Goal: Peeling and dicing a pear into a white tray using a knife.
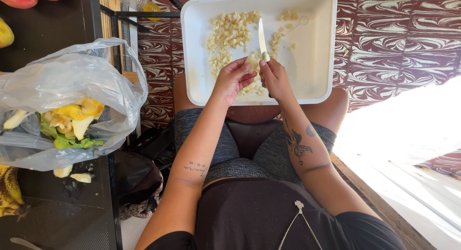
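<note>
Patterned maroon floor (394,34) below; white tray (317,62) rests on the seated person's knees. Left hand (235,79) curls its fingers around a pale fruit piece (253,61), held over the tray's near half. Right hand (274,77) is closed on a small knife (262,38), blade pointing away, edge against the fruit. Diced fruit pieces (228,34) lie scattered across the tray's far half. Clear plastic bag (62,86) of peels and scraps sits on the dark table (57,216) at left, well apart. Judgement: short, controlled cuts, left fingertips kept behind the edge, pieces dropping inside the tray walls
</note>
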